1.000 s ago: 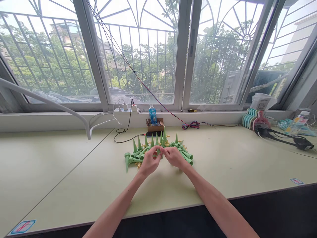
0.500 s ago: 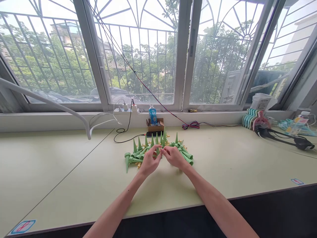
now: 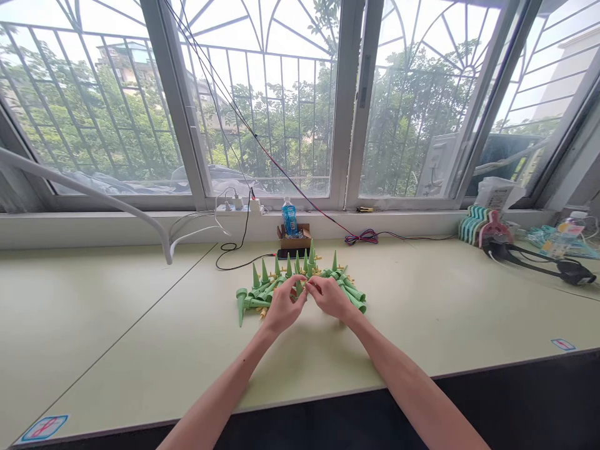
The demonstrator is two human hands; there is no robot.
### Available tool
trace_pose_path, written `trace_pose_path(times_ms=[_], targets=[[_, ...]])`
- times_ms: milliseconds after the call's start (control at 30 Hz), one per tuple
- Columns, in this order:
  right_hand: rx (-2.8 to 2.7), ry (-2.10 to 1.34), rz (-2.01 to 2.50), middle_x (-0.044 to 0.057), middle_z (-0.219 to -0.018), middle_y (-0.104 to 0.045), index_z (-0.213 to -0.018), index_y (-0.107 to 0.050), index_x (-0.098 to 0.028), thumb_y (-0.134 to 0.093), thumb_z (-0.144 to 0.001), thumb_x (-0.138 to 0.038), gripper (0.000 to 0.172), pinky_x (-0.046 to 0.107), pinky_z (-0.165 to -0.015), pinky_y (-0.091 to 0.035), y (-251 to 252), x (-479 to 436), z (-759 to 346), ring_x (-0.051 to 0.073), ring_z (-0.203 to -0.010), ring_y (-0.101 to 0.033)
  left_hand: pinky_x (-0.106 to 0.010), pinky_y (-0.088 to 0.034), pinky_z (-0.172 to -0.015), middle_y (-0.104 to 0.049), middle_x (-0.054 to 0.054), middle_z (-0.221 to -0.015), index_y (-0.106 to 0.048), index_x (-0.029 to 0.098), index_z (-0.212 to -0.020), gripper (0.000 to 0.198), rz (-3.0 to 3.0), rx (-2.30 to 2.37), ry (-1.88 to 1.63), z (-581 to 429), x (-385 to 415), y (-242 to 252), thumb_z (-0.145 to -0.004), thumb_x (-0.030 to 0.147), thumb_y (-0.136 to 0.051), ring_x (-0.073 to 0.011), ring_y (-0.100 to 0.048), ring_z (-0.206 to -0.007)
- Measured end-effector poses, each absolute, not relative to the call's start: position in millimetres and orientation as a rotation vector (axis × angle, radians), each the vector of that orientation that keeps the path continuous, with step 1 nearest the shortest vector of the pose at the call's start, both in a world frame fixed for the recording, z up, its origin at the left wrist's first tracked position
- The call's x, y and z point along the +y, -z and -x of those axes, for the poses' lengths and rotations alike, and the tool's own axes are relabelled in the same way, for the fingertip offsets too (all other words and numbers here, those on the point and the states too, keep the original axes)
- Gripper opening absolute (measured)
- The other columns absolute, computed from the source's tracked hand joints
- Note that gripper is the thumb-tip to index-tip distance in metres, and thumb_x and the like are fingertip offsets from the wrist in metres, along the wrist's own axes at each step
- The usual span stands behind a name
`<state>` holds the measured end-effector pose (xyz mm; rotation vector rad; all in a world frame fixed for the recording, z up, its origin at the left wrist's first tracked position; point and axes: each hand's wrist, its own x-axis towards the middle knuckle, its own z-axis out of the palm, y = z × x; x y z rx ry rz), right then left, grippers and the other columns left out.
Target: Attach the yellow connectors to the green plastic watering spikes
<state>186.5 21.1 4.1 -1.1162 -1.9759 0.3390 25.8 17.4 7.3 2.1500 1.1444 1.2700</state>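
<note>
My left hand (image 3: 285, 304) is closed, thumb and forefinger pinched around a green plastic spike (image 3: 299, 288). Close against it, my right hand (image 3: 329, 296) has its fingertips pressed together at the same spot; whatever small piece they grip is too hidden to name. Around and behind both hands lies a heap of green cone-shaped spikes (image 3: 355, 294), some lying on their sides. Several spikes (image 3: 277, 265) stand point-up in a row at the back, with small yellow valve-like pieces (image 3: 263, 312) among them. One capped green spike (image 3: 240, 306) lies at the left end.
Behind the heap are a phone (image 3: 293, 254) on a cable and a cardboard box (image 3: 295, 240) with a blue-labelled bottle (image 3: 289, 217). A coiled cable (image 3: 361, 237) lies farther right. Pastel hangers (image 3: 478, 225) and a black head strap (image 3: 539, 259) occupy the right side. A white bar (image 3: 117, 203) juts in from the left.
Both hands stay nearly in place, fingertips still together. The right hand has shifted very slightly to the right; the heap looks the same.
</note>
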Motion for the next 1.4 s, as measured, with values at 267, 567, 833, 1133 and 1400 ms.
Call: trace_pose_path(times_ms=[267, 567, 833, 1133, 1400], targets=[[-1.972, -0.322, 1.113, -0.002, -0.058, -0.049, -0.069, -0.05, -0.019, -0.04, -0.093, -0.03, 0.028, 0.025, -0.053, -0.027, -2.8, 22.3, -186.4, 0.011, -0.051, -0.038, -0.021, -0.044, -0.052, -0.059, -0.001, -0.078, -0.059, 0.02, -0.106, 0.027, -2.143, 1.142, -1.263, -26.2, 15.9, -9.3, -0.083, 0.032, -0.052, -0.0108, -0.051, -0.058], [-1.982, -0.325, 1.103, -0.002, -0.058, -0.048, -0.068, -0.047, -0.019, -0.04, -0.094, -0.029, 0.029, 0.024, -0.053, -0.026, -4.7, 20.5, -186.8, 0.011, -0.052, -0.037, -0.021, -0.044, -0.052, -0.06, -0.001, -0.081, -0.059, 0.02, -0.107, 0.027, -2.151, 1.16, -1.265, -26.2, 18.0, -6.1, -0.083, 0.03, -0.053, -0.0108, -0.051, -0.06], [-1.979, -0.326, 1.097, -0.002, -0.059, -0.048, -0.068, -0.047, -0.019, -0.041, -0.094, -0.029, 0.028, 0.023, -0.053, -0.027, -3.8, 21.7, -187.0, 0.011, -0.053, -0.038, -0.021, -0.045, -0.053, -0.06, -0.002, -0.082, -0.059, 0.02, -0.107, 0.027, -2.149, 1.171, -1.257, -25.7, 18.6, -5.8, -0.083, 0.03, -0.053, -0.0106, -0.051, -0.06], [-1.967, -0.347, 1.099, -0.003, -0.058, -0.046, -0.067, -0.044, -0.019, -0.041, -0.093, -0.03, 0.029, 0.024, -0.053, -0.027, -2.8, 21.8, -186.6, 0.01, -0.052, -0.037, -0.02, -0.044, -0.053, -0.059, -0.001, -0.082, -0.059, 0.019, -0.108, 0.027, -2.163, 1.16, -1.263, -25.9, 18.7, -4.6, -0.083, 0.028, -0.053, -0.0099, -0.051, -0.06], [-1.971, -0.334, 1.091, -0.002, -0.058, -0.048, -0.067, -0.046, -0.019, -0.041, -0.093, -0.03, 0.029, 0.024, -0.053, -0.026, -3.3, 21.7, -187.0, 0.011, -0.052, -0.037, -0.02, -0.044, -0.053, -0.059, -0.001, -0.082, -0.059, 0.02, -0.107, 0.026, -2.171, 1.17, -1.265, -25.8, 19.3, -3.9, -0.084, 0.029, -0.053, -0.0098, -0.05, -0.06]])
